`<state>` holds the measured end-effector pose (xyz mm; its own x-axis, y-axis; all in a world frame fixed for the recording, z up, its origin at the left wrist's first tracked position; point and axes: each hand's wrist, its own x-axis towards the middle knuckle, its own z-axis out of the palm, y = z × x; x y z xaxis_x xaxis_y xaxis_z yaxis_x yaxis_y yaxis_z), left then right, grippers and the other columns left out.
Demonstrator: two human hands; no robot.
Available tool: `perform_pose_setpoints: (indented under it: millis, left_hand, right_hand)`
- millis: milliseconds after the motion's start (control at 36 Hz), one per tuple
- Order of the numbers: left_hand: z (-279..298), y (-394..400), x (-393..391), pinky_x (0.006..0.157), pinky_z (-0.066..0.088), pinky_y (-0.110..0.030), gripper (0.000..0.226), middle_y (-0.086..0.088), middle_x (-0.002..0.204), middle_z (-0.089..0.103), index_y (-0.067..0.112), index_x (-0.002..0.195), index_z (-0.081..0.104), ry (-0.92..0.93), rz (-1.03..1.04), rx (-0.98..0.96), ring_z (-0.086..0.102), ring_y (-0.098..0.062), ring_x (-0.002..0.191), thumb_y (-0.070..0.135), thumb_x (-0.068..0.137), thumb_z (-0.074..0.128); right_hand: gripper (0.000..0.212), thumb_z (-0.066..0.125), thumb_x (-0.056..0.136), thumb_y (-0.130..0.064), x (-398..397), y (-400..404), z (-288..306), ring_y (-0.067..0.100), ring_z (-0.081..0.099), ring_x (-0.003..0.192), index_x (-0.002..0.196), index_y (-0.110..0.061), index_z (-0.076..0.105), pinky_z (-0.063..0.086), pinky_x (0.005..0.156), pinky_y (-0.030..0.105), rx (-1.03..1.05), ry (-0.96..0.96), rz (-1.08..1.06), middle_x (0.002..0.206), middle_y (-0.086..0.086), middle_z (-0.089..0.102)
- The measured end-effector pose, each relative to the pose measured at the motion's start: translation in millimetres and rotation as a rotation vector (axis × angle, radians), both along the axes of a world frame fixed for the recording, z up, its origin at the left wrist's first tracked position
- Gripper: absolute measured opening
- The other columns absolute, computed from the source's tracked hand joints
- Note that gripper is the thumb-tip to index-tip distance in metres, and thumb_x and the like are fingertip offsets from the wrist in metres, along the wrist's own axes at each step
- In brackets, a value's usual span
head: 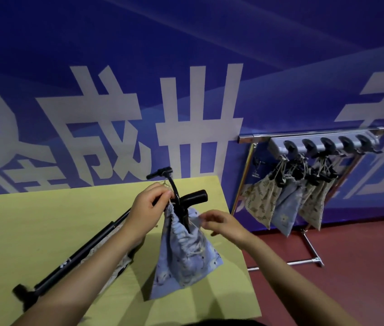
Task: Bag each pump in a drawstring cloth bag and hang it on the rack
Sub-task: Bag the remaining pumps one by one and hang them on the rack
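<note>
Step in hand, as we judge it: cinching the drawstring on a bagged pump. We see the left hand [149, 204] raised over the table [33, 222], fingers curled and pinching the gathered mouth of the blue cloth bag [184, 252] or its cord, right against the pump handle [191, 197] that sticks out of the bag's top. Which of the two it pinches we cannot tell. The right hand [221, 223] sits just beside the bag mouth on the other side, fingertips pinched together on what looks like the thin drawstring [194, 224]; motion blur there, so the cord grip is our read and not certain. Bag hangs free from the hands, its bottom above the table edge, body of the pump hidden inside.

A second pump [80, 252], long and black, lies unbagged on the table under the left forearm, on top of a pale patterned cloth that could be its bag. Another black T-shaped handle [160, 173] shows behind the left hand; we cannot tell what it belongs to.

The rack [315, 137] stands well apart to the right against the blue wall, with several filled bags [280, 203] already hanging from its hooks.

Next move, in our judgement: pull the cords apart until the mouth closes snug round the handle, then carry the bag right and loop the cord over a free hook. The hooks look crowded, so finding an open one needs care. Roughly one pump left after this.
</note>
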<state>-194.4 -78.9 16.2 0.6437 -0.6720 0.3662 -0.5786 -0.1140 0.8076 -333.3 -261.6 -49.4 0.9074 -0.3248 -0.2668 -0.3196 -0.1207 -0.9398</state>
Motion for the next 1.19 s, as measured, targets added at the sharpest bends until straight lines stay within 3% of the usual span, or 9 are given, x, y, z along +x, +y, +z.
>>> perform_pose_setpoints:
  millis: [111,167,250,389,528,639,806,1028,1194]
  left_hand:
    - [0,-1,-2,0.071,0.044,-0.014,0.033,0.014,0.083,0.061,0.031,0.076,0.062,0.011,0.001,-0.016,0.058,-0.004,0.078,0.006,0.095,0.054]
    - [1,-2,-3,0.071,0.045,-0.017,0.025,0.012,0.085,0.062,0.033,0.077,0.063,0.01,-0.011,-0.011,0.059,-0.007,0.079,0.018,0.094,0.054]
    - [1,-2,-3,0.071,0.044,-0.014,0.024,0.011,0.086,0.061,0.034,0.078,0.063,-0.006,-0.011,0.0,0.059,-0.008,0.081,0.019,0.094,0.053]
    - [1,5,3,0.068,0.043,-0.015,0.033,0.005,0.079,0.061,0.033,0.077,0.062,0.014,0.074,-0.013,0.057,-0.007,0.076,0.007,0.095,0.053]
    - [1,6,5,0.067,0.042,-0.008,0.032,0.008,0.083,0.06,0.027,0.079,0.065,0.06,0.133,-0.084,0.058,0.0,0.077,0.005,0.097,0.051]
    - [4,-4,4,0.087,0.041,-0.019,0.027,0.018,0.089,0.061,0.026,0.079,0.067,0.039,0.111,-0.073,0.059,-0.001,0.089,0.015,0.098,0.051]
    - [18,-21,-5,0.081,0.042,-0.014,0.029,0.014,0.087,0.061,0.023,0.076,0.064,0.031,-0.007,-0.151,0.06,-0.007,0.087,0.038,0.09,0.044]
    - [35,-28,0,0.082,0.045,-0.021,0.029,0.0,0.083,0.06,0.018,0.073,0.054,0.11,-0.086,-0.261,0.059,-0.015,0.086,0.036,0.091,0.04]
    - [24,-37,2,0.079,0.046,-0.026,0.026,-0.004,0.09,0.054,0.021,0.082,0.045,0.16,0.033,-0.168,0.057,-0.02,0.093,0.043,0.08,0.057]
  right_hand:
    - [0.027,0.068,0.089,-0.021,4,12,-33,0.003,0.055,0.075,0.115,-0.012,0.064,0.043,0.064,0.011,-0.132,0.081,-0.055,0.096,0.001,0.062]
    - [0.015,0.062,0.09,-0.012,8,20,-38,-0.001,0.051,0.063,0.087,-0.024,0.07,0.041,0.062,0.018,-0.213,0.085,-0.023,0.076,-0.012,0.063]
    - [0.052,0.054,0.09,-0.008,18,21,-47,0.008,0.028,0.045,0.047,-0.027,0.032,0.024,0.055,0.031,-0.365,0.046,-0.004,0.046,-0.003,0.031]
    - [0.039,0.054,0.093,-0.016,19,7,-21,0.014,0.038,0.055,0.056,-0.008,0.044,0.029,0.055,0.029,-0.336,-0.019,-0.212,0.057,0.008,0.04]
    - [0.033,0.05,0.097,-0.015,21,-5,54,0.021,0.05,0.057,0.065,-0.01,0.05,0.044,0.061,0.03,0.285,-0.14,-0.355,0.057,0.003,0.051]
    - [0.03,0.044,0.099,-0.015,26,0,106,0.016,0.043,0.05,0.07,-0.009,0.048,0.04,0.054,0.026,0.464,-0.305,-0.243,0.055,0.001,0.044]
    - [0.014,0.048,0.095,-0.01,36,13,152,0.015,0.043,0.051,0.086,-0.006,0.057,0.032,0.048,0.027,0.375,-0.361,-0.128,0.063,0.003,0.046]
    - [0.022,0.044,0.098,-0.005,43,7,167,0.013,0.043,0.042,0.09,-0.009,0.063,0.031,0.04,0.021,0.033,-0.413,-0.186,0.056,0.001,0.047]
    - [0.024,0.04,0.099,-0.004,46,-4,163,0.01,0.041,0.04,0.1,-0.002,0.064,0.026,0.036,0.019,0.129,-0.422,-0.239,0.059,0.003,0.049]
